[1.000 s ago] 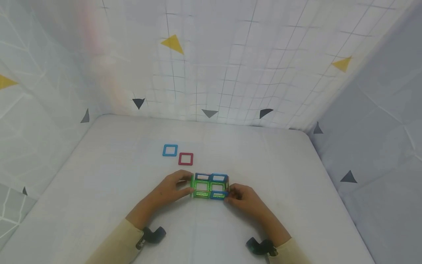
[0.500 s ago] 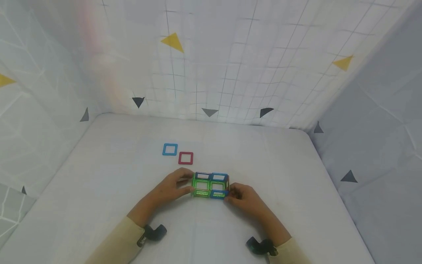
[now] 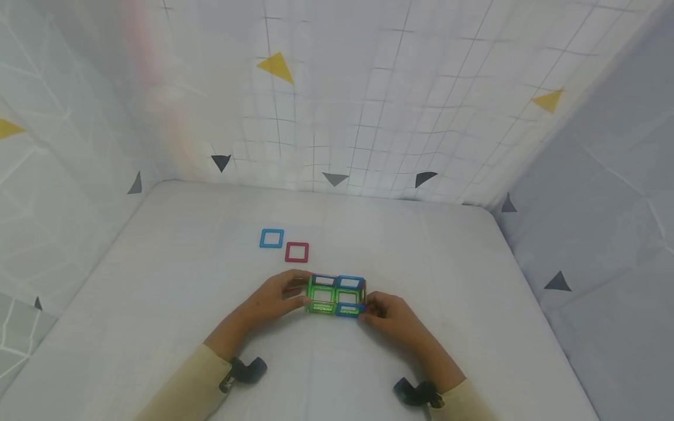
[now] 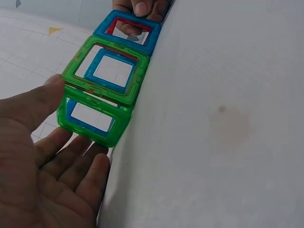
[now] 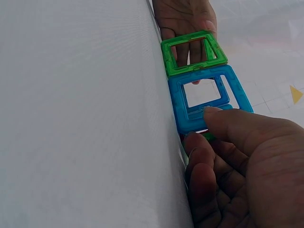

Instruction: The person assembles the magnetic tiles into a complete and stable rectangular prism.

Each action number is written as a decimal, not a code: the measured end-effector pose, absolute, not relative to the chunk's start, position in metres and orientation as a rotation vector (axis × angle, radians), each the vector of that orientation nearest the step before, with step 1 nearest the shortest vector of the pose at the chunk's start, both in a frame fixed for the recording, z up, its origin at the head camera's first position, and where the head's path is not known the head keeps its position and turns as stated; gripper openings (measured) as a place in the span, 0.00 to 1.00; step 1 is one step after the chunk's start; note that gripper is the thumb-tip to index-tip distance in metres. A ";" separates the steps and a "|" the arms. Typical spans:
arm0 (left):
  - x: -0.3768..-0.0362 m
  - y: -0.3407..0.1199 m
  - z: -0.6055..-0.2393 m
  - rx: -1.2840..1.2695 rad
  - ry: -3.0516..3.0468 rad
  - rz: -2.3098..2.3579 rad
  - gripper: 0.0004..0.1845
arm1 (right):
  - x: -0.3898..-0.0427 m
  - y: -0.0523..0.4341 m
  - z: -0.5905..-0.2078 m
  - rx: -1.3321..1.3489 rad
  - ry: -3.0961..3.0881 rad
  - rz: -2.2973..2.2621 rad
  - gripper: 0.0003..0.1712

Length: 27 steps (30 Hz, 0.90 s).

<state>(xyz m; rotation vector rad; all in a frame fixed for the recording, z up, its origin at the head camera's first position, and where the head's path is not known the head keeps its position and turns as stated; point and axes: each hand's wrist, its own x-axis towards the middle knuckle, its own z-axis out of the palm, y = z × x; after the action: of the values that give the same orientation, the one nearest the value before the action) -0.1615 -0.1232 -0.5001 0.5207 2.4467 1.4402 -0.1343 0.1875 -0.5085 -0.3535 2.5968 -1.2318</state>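
Observation:
A small open-topped box of magnetic tiles (image 3: 335, 297) stands on the table between the hands, made of green and blue square frames with some red at the right end. The left hand (image 3: 271, 299) holds its left end; in the left wrist view the thumb touches the edge of a green tile (image 4: 73, 84) and the fingers lie against the end tile. At the right end, the right hand (image 3: 394, 316) pinches the box, with its thumb on a blue tile (image 5: 179, 107) and curled fingers below. Part of the right end is hidden by those fingers.
Beyond the box, a loose blue square tile (image 3: 262, 238) and a red square tile (image 3: 288, 252) lie flat on the white-covered table (image 3: 432, 251). A patterned cloth wall (image 3: 358, 76) rises behind the table's back edge. Dark wrist mounts (image 3: 250, 371) sit on both sleeves.
The left hand has shifted slightly to the right and the green end wall now sits against the rest of the box. The right hand and the loose tiles stay where they were.

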 end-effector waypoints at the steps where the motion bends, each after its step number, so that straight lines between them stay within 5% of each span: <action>1: -0.162 -0.123 -0.500 0.517 2.443 1.440 0.33 | -0.134 0.188 -0.508 -0.354 2.599 -1.230 0.12; 27: -0.163 -0.130 -0.496 0.484 2.585 1.307 0.30 | -0.135 0.186 -0.507 -0.351 2.612 -1.225 0.12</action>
<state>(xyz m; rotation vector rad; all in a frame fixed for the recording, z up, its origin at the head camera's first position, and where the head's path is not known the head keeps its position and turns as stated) -0.1633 -0.1298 -0.4957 0.4840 2.5850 1.3073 -0.1348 0.1862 -0.5069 -0.3508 2.6122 -1.2255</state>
